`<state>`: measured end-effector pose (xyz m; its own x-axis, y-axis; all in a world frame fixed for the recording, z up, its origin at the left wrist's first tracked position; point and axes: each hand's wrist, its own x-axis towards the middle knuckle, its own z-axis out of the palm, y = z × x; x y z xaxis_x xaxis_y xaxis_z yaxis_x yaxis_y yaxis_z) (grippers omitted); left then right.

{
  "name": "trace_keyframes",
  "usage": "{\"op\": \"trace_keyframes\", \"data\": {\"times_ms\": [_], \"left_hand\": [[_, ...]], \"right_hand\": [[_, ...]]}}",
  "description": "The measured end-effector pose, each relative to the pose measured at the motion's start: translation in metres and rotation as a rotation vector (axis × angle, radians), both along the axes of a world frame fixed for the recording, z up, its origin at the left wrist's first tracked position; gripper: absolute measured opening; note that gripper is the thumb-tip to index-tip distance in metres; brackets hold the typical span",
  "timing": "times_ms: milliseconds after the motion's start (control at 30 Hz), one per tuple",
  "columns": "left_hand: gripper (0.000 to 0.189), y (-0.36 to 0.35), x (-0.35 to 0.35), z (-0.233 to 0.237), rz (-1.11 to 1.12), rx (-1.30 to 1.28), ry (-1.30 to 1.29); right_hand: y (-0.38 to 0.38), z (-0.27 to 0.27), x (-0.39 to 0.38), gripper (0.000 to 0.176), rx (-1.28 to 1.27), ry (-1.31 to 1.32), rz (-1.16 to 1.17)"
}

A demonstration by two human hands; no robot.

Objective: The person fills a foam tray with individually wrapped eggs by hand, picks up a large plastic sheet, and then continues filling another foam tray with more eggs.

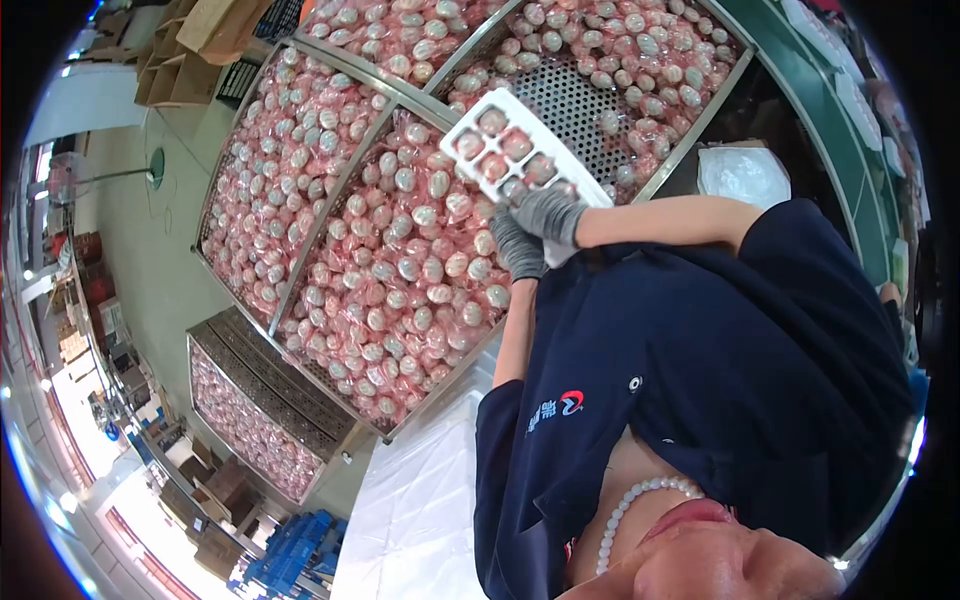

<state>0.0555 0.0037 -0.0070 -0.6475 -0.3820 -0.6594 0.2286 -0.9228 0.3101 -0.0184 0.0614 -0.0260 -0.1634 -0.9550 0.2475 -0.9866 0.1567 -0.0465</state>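
A white tray (573, 167) with rows of cells lies slantwise in front of the person, over the metal divider (432, 108) of a wide bin; round, film-wrapped items (516, 144) sit in its visible cells. The right hand (550, 214), in a grey striped glove, bends its fingers over the tray's near end; whether it grips an item cannot be told. The left hand (516, 246), gloved alike, is partly curled at the tray's left edge, its fingertips and hold hidden. Heaped wrapped items (405, 265) crowd the left side, leaving little room there. Beyond the tray's right edge, a bare patch of perforated floor (570, 110) gives open space, ringed by more items. A clear plastic bag (743, 175) lies outside the bin's right rim (697, 122), and a white-covered table (410, 510) stands beside its near rim.
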Motion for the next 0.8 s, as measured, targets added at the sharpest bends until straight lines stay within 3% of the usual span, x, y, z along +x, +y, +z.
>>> {"op": "trace_keyframes", "data": {"times_ms": [33, 67, 100, 133, 200, 267, 333, 367, 400, 467, 500, 533, 600, 700, 733, 767, 800], "left_hand": [[0.027, -0.002, 0.009, -0.007, -0.012, -0.088, 0.037], [0.029, -0.006, 0.014, -0.008, -0.022, -0.176, 0.075], [0.023, -0.011, 0.020, -0.010, -0.045, -0.026, 0.168], [0.023, -0.010, 0.024, -0.012, -0.058, -0.031, 0.172], [0.026, -0.004, 0.030, -0.026, -0.166, -0.764, -0.146], [0.035, 0.000, 0.027, -0.023, -0.192, -0.763, -0.133], [0.039, 0.011, 0.023, -0.014, -0.240, -1.083, -0.392], [0.041, 0.017, 0.013, 0.009, -0.191, -1.026, -0.363], [0.041, 0.019, 0.009, 0.001, -0.202, -1.030, -0.358], [0.046, 0.019, -0.003, -0.006, -0.241, -1.149, -0.498], [0.051, 0.019, -0.005, -0.009, -0.284, -0.918, -0.440], [0.051, 0.019, -0.005, -0.014, -0.286, -0.916, -0.446], [0.053, 0.017, -0.003, -0.027, -0.399, -1.262, -0.620], [0.052, 0.025, -0.007, -0.015, -0.339, -1.144, -0.661], [0.052, 0.026, -0.008, -0.014, -0.262, -1.103, -0.612], [0.052, 0.028, -0.011, -0.006, -0.268, -1.113, -0.636], [0.052, 0.029, -0.012, -0.002, -0.266, -1.111, -0.664]], "right_hand": [[-0.003, -0.011, 0.006, 0.014, -0.077, 0.042, -0.004], [-0.011, -0.003, 0.017, 0.014, 0.183, -0.062, -0.007], [-0.013, 0.004, 0.022, 0.015, 0.162, -0.099, -0.021], [-0.012, 0.012, 0.020, 0.015, 0.155, -0.096, -0.034], [-0.006, 0.039, 0.008, 0.019, 0.256, -0.284, 0.039], [0.001, 0.067, -0.005, 0.015, 0.172, -0.342, 0.023], [0.009, 0.091, -0.019, 0.014, 0.338, -0.265, -0.048], [0.014, 0.081, -0.023, 0.014, 0.192, -0.105, -0.033], [0.021, 0.071, -0.026, 0.014, 0.190, -0.107, -0.044], [0.030, 0.087, -0.038, 0.012, 0.189, -0.395, -0.111], [0.037, 0.089, -0.049, 0.011, 0.239, -0.445, -0.046], [0.046, 0.084, -0.058, 0.011, 0.240, -0.451, -0.045], [0.063, 0.066, -0.077, 0.034, -0.257, -1.082, -0.025], [0.077, 0.014, -0.128, 0.026, -0.415, -0.806, -0.560], [0.081, 0.026, -0.146, 0.025, -0.468, -1.116, -0.737], [0.097, -0.024, -0.169, 0.030, -0.307, -0.855, -0.899], [0.099, -0.016, -0.180, 0.032, -0.176, -0.885, -1.025]]}}
